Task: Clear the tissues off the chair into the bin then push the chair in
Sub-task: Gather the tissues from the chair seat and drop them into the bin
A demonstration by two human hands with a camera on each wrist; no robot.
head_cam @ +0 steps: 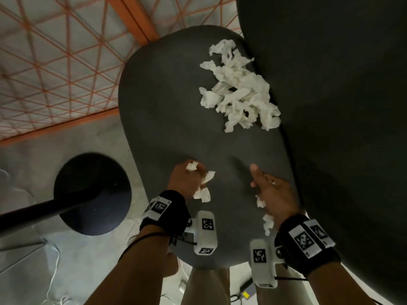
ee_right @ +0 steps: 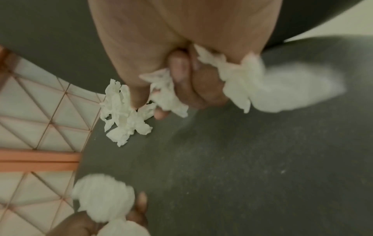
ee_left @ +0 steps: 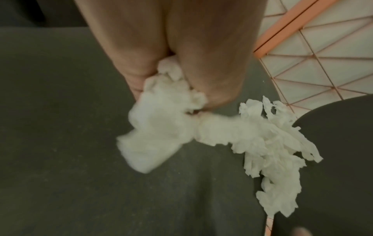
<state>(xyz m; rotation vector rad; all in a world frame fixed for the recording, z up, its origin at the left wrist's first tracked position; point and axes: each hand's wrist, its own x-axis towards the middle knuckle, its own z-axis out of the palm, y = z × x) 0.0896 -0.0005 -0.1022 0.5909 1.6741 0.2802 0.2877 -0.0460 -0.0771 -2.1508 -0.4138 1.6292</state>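
A dark grey chair seat [head_cam: 167, 119] fills the middle of the head view, its backrest [head_cam: 341, 106] rising on the right. A loose pile of crumpled white tissues [head_cam: 240, 89] lies on the far right of the seat, against the backrest. My left hand [head_cam: 191, 172] is over the near part of the seat and grips a wad of tissues [ee_left: 157, 124]. My right hand [head_cam: 262, 186], close beside it, has its fingers curled round more tissues [ee_right: 242, 83], the forefinger sticking out. The pile [ee_left: 272, 151] lies just beyond both hands. No bin shows.
A black round base with a dark pole [head_cam: 92, 194] stands on the grey floor left of the chair. Carpet with orange triangle lines [head_cam: 55, 62] lies beyond. White cables [head_cam: 55, 271] trail on the floor at lower left. My legs [head_cam: 204, 287] are under the seat's near edge.
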